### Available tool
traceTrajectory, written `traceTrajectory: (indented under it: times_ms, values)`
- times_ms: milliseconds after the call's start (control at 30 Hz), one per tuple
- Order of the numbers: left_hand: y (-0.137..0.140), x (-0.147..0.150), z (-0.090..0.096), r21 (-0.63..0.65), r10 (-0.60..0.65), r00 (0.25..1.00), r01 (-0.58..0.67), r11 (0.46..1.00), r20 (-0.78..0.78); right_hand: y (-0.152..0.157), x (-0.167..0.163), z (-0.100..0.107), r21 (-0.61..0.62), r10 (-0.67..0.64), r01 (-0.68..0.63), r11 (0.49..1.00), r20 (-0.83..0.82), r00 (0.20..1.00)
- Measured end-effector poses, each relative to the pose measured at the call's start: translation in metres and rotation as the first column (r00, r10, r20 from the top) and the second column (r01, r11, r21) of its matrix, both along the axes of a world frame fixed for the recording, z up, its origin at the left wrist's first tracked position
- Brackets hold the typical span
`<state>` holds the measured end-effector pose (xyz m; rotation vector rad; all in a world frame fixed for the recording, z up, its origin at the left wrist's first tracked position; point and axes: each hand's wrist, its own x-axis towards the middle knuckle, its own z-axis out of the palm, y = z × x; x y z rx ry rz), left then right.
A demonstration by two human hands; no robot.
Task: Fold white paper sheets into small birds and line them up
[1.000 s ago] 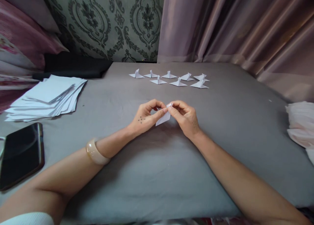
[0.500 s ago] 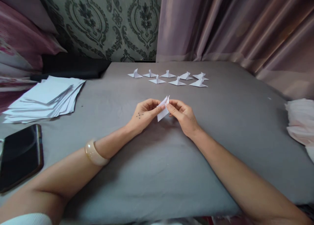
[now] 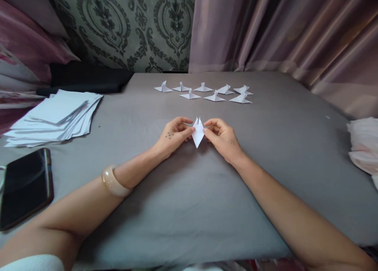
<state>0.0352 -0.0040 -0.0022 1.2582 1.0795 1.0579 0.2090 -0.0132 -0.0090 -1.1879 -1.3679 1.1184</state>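
Between my hands is a small folded white paper [image 3: 197,134], diamond-shaped, with two narrow points at its top and one point facing me. My left hand [image 3: 176,132] pinches its left corner between thumb and fingers. At the right corner, my right hand [image 3: 222,136] grips it the same way. The fingertips behind the paper are partly hidden. Beyond my hands, several finished folded paper cranes [image 3: 214,97] stand in two rows on the grey cloth-covered table [image 3: 177,208].
A stack of white paper sheets [image 3: 56,113] lies at the left, with a phone [image 3: 27,188] nearer me. Behind the stack is folded black material [image 3: 88,78]. A pale crumpled bundle [image 3: 364,145] sits at the right edge. Curtains [image 3: 283,30] hang behind the table.
The folded paper has turned from a slant to upright, its broad face now towards me. My hands have moved slightly apart to its opposite corners.
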Motion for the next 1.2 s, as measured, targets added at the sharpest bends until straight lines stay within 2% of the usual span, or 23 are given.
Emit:
traceTrajectory:
  times_ms: [100,200,333,400,467,600,833,1200]
  values:
    - [0.000,-0.003,-0.005,0.080,-0.045,0.991,0.056,0.995,-0.126,-0.001,0.001,-0.003,0.053,0.023,-0.032,0.998,0.168,0.986]
    - [0.000,-0.006,-0.007,0.162,-0.073,0.949,0.128,0.978,-0.308,-0.003,0.002,-0.003,0.088,0.019,-0.054,0.995,0.361,0.933]
    - [-0.001,-0.007,-0.006,0.272,0.020,0.830,0.160,0.949,-0.557,-0.008,0.000,0.001,0.158,-0.004,-0.099,0.982,0.549,0.836]
    - [-0.001,-0.008,-0.006,0.342,0.075,0.773,0.190,0.920,-0.630,-0.009,0.001,0.001,0.175,-0.012,-0.119,0.977,0.608,0.794]
    - [-0.001,-0.010,-0.005,0.379,0.064,0.750,0.256,0.889,-0.659,-0.010,0.003,0.001,0.181,-0.010,-0.137,0.974,0.638,0.770]
    - [-0.003,-0.012,0.002,0.330,-0.042,0.724,0.364,0.871,-0.688,-0.011,0.010,0.002,0.174,0.032,-0.192,0.966,0.654,0.755]
    - [-0.001,-0.015,0.006,0.289,-0.071,0.718,0.365,0.885,-0.692,-0.011,0.018,0.004,0.159,0.065,-0.229,0.960,0.671,0.738]
    - [0.002,-0.013,0.002,0.295,-0.020,0.737,0.296,0.908,-0.676,-0.003,0.015,0.004,0.110,0.044,-0.151,0.982,0.650,0.759]
